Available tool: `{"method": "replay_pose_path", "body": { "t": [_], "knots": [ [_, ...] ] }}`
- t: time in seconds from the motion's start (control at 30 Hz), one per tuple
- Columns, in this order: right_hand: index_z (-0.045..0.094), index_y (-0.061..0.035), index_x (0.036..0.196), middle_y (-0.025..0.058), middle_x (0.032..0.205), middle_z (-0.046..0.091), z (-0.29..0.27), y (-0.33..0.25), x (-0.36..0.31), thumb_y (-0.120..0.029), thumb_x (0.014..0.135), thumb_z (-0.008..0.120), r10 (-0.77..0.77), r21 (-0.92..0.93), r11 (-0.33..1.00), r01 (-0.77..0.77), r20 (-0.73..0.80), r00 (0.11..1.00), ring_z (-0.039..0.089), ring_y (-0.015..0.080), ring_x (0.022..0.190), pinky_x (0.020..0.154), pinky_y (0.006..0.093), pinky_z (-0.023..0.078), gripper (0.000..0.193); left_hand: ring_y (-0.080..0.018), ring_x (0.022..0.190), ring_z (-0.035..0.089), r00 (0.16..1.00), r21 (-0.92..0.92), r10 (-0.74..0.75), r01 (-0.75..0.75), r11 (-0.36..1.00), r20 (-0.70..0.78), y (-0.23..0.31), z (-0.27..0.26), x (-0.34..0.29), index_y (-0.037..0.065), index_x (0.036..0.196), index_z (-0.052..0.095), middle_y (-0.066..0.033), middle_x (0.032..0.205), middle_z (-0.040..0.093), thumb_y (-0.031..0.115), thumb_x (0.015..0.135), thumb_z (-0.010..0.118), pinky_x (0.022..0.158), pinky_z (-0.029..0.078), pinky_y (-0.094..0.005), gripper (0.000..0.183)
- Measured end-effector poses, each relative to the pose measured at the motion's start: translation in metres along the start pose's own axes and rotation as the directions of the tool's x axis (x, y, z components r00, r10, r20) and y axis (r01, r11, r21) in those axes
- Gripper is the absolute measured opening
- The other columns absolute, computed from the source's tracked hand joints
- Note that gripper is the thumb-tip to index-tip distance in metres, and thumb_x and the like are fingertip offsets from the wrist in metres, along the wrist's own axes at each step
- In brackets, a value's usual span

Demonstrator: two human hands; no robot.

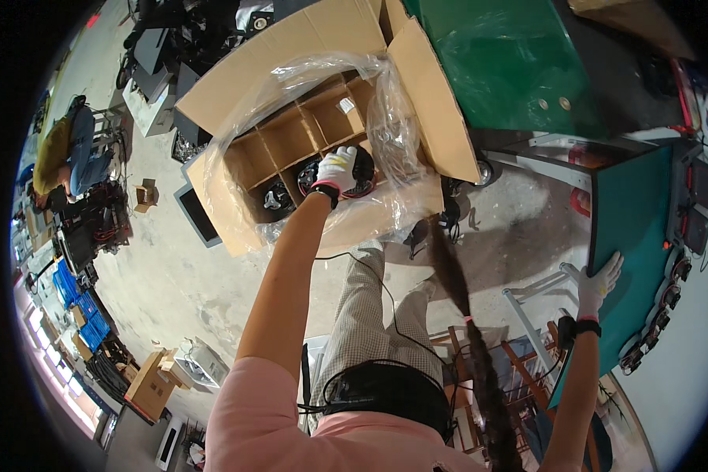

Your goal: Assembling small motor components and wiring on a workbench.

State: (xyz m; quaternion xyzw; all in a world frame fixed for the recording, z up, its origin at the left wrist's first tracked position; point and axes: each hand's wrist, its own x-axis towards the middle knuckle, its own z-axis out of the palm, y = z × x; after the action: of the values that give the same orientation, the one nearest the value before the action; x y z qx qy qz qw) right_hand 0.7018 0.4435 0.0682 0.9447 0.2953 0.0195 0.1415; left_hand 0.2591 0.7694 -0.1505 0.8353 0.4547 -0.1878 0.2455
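Observation:
My left hand (338, 168), in a white glove, reaches down into an open cardboard box (248, 86) with its fingers closed over a black round part (362, 169). The part's edge looks reddish; the hand hides its middle. Another dark round part (308, 176) is just left of the hand. A black and silver part (276, 197) lies in the compartment further left. My right hand (600, 283), gloved too, rests with fingers outstretched at the near-side edge of a green-topped table (633, 228).
Clear plastic film (397, 126) lines the box, and cardboard dividers (311, 118) split it. Several round black parts (661, 303) line the table's far right edge. A green panel (503, 63) stands at the back. At left, a person (79, 149) sits. A cable (381, 279) hangs across my legs.

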Motion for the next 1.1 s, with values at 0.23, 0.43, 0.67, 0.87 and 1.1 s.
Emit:
{"method": "replay_pose_path", "body": {
  "t": [0.23, 0.43, 0.67, 0.87, 1.1],
  "knots": [
    [0.017, -0.0074, 0.139, 0.0166, 0.141, 0.025, 0.005, 0.008, 0.005, -0.012, 0.069, 0.065, -0.170, 0.016, 0.985, 0.173, -0.120, 0.978, 0.028, 0.0394, 0.126, 0.103, 0.0486, 0.028, 0.085, -0.0338, 0.092, 0.057, 0.987, 0.095, 0.083, -0.097, 0.991, 0.141, -0.003, 0.020, 0.044, 0.008, 0.105, 0.047, -0.0153, 0.104, 0.053, 0.009, 0.059, 0.065, 0.072, 0.049, -0.0413, 0.049],
    [0.022, -0.0041, 0.137, 0.0217, 0.138, 0.027, 0.001, 0.002, 0.005, -0.006, 0.067, 0.067, -0.192, 0.065, 0.978, 0.199, -0.111, 0.975, 0.029, 0.0390, 0.126, 0.104, 0.0457, 0.028, 0.083, -0.0311, 0.081, 0.057, 0.984, 0.204, 0.166, -0.175, 0.963, 0.060, -0.020, 0.072, 0.061, 0.007, 0.102, 0.048, -0.0127, 0.094, 0.054, 0.005, 0.065, 0.059, 0.059, 0.049, -0.0406, 0.038],
    [0.018, -0.0033, 0.139, 0.0196, 0.141, 0.022, 0.010, 0.007, 0.003, -0.006, 0.073, 0.064, -0.188, 0.114, 0.974, 0.197, -0.086, 0.978, 0.023, 0.0371, 0.130, 0.106, 0.0433, 0.026, 0.081, -0.0299, 0.081, 0.057, 0.995, 0.221, 0.096, -0.097, 0.970, 0.012, -0.033, 0.102, 0.070, 0.009, 0.096, 0.047, -0.0104, 0.093, 0.053, 0.006, 0.064, 0.061, 0.058, 0.048, -0.0399, 0.035],
    [0.018, -0.0030, 0.139, 0.0201, 0.141, 0.022, 0.004, 0.003, 0.002, -0.011, 0.075, 0.064, -0.168, 0.132, 0.975, 0.177, -0.082, 0.982, 0.024, 0.0367, 0.130, 0.106, 0.0432, 0.026, 0.079, -0.0316, 0.100, 0.052, 0.997, 0.037, 0.042, -0.044, 0.998, 0.067, -0.032, 0.095, 0.064, 0.011, 0.119, 0.043, -0.0112, 0.112, 0.050, 0.014, 0.061, 0.067, 0.080, 0.046, -0.0415, 0.063],
    [0.019, -0.0033, 0.138, 0.0201, 0.141, 0.023, 0.007, 0.007, 0.005, -0.012, 0.073, 0.066, -0.201, 0.087, 0.974, 0.210, -0.100, 0.974, 0.026, 0.0376, 0.128, 0.105, 0.0444, 0.027, 0.081, -0.0329, 0.112, 0.045, 0.950, -0.102, 0.065, -0.101, 0.990, -0.306, -0.028, 0.093, 0.050, 0.008, 0.124, 0.042, -0.0146, 0.123, 0.047, 0.019, 0.070, 0.061, 0.095, 0.037, -0.0406, 0.058]
  ]
}}
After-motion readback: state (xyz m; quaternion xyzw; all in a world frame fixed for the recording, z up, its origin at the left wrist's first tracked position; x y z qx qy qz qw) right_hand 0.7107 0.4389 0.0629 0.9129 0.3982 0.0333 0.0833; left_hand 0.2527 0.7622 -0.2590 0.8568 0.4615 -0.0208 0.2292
